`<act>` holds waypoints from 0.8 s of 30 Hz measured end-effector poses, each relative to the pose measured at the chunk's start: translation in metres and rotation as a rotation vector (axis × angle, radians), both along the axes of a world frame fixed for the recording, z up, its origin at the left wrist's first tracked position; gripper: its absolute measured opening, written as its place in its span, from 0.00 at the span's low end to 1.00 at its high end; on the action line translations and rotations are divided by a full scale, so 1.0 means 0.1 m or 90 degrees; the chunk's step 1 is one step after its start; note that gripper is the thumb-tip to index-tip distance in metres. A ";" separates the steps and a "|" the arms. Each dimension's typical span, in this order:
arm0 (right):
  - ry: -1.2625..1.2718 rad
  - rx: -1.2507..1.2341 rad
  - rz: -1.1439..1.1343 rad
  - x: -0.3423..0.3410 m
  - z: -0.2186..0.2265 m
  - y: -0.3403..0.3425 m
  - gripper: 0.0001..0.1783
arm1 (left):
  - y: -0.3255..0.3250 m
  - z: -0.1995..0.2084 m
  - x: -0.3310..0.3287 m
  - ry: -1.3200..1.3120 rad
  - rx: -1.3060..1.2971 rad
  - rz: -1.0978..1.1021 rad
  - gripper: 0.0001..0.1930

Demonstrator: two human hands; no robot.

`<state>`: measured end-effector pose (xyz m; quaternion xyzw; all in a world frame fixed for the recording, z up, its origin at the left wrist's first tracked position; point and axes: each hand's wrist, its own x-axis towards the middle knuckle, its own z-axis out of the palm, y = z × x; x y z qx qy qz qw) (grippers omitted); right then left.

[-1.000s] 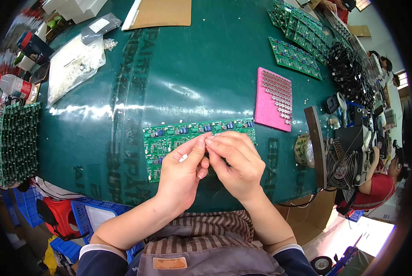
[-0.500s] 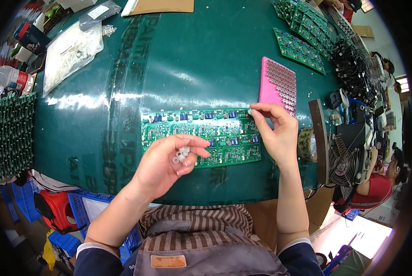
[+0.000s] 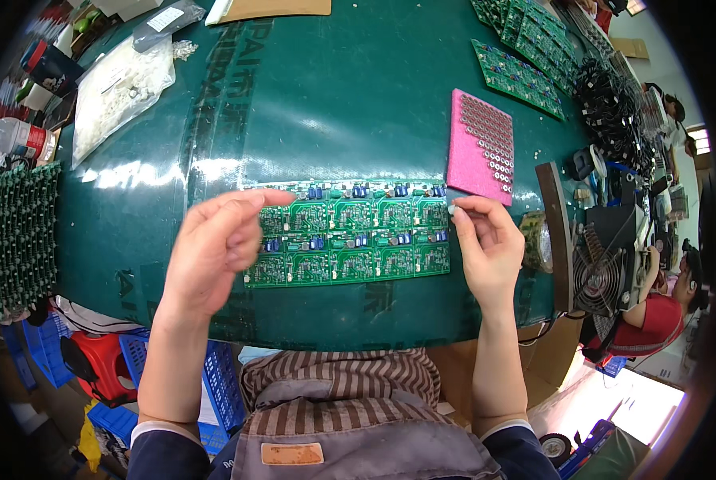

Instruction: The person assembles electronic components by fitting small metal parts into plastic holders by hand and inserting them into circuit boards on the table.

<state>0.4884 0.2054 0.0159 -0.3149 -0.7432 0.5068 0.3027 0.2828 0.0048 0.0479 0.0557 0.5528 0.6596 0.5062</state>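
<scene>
Left hand (image 3: 214,252) hovers raised with fingers loosely spread, and I see nothing in it; right hand (image 3: 486,244) pinches a small pale part (image 3: 452,210) at the circuit board panel's (image 3: 350,236) right end. Panel: green, gridded, blue components, near the tabletop's (image 3: 334,104) front edge. Pink foam tray (image 3: 479,148) carries rows of small round parts.

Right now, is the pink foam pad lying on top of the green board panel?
No, the pink pad lies on the table right of and above the panel, beside its corner, not on it.
</scene>
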 end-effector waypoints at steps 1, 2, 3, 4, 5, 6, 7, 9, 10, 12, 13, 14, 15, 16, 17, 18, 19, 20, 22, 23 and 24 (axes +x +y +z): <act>0.000 -0.012 -0.008 0.03 0.00 -0.03 0.07 | 0.02 0.02 -0.02 0.001 0.000 -0.002 0.14; 0.001 -0.024 -0.016 0.06 0.00 -0.05 0.07 | 0.06 0.03 -0.06 0.311 -0.109 -0.050 0.13; 0.002 -0.024 -0.016 0.09 -0.01 -0.10 0.07 | 0.09 0.04 -0.09 0.621 -0.218 -0.095 0.13; 0.009 -0.034 -0.034 0.11 -0.02 -0.15 0.07 | 0.14 0.05 -0.12 0.622 -0.217 -0.096 0.13; 0.016 -0.043 -0.052 0.13 -0.02 -0.17 0.07 | 0.23 0.06 -0.15 0.719 -0.238 -0.140 0.15; 0.018 -0.041 -0.052 0.14 -0.04 -0.17 0.07 | 0.30 0.08 -0.18 0.816 -0.257 -0.183 0.17; 0.049 -0.087 -0.039 0.14 -0.06 -0.16 0.07 | 0.36 0.11 -0.23 0.849 -0.257 -0.240 0.18; 0.070 -0.173 -0.026 0.13 -0.04 -0.14 0.07 | 0.44 0.13 -0.33 0.850 -0.264 -0.314 0.18; 0.073 -0.171 -0.028 0.11 -0.02 -0.14 0.07 | 0.47 0.11 -0.39 0.847 -0.272 -0.389 0.18; 0.114 -0.228 -0.057 0.08 0.02 -0.15 0.06 | 0.51 0.09 -0.47 0.856 -0.271 -0.433 0.19; 0.117 -0.226 -0.058 0.08 0.04 -0.15 0.06 | 0.53 0.11 -0.48 0.830 -0.273 -0.444 0.18; 0.125 -0.232 -0.056 0.08 0.06 -0.14 0.06 | 0.53 0.14 -0.49 0.803 -0.276 -0.454 0.17; 0.133 -0.238 -0.054 0.09 0.08 -0.14 0.06 | 0.54 0.20 -0.50 0.805 -0.275 -0.455 0.17; 0.134 -0.238 -0.055 0.10 0.08 -0.14 0.06 | 0.53 0.30 -0.52 0.791 -0.260 -0.453 0.15; 0.163 -0.237 -0.044 0.11 0.09 -0.13 0.06 | 0.52 0.40 -0.53 0.778 -0.245 -0.451 0.14; 0.190 -0.235 -0.036 0.12 0.09 -0.13 0.05 | 0.50 0.50 -0.51 0.778 -0.243 -0.453 0.14; 0.195 -0.207 -0.049 0.12 0.11 -0.11 0.05 | 0.45 0.61 -0.46 0.835 -0.236 -0.402 0.13; 0.199 -0.178 -0.061 0.12 0.13 -0.08 0.05 | 0.40 0.67 -0.41 0.890 -0.229 -0.349 0.13; 0.201 -0.134 -0.098 0.15 0.17 -0.02 0.08 | 0.29 0.65 -0.31 0.958 -0.210 -0.329 0.12; 0.200 -0.131 -0.103 0.15 0.18 0.01 0.08 | 0.25 0.59 -0.24 1.071 -0.144 -0.280 0.13; 0.200 -0.127 -0.107 0.15 0.20 0.02 0.09 | 0.19 0.53 -0.15 1.183 -0.075 -0.225 0.13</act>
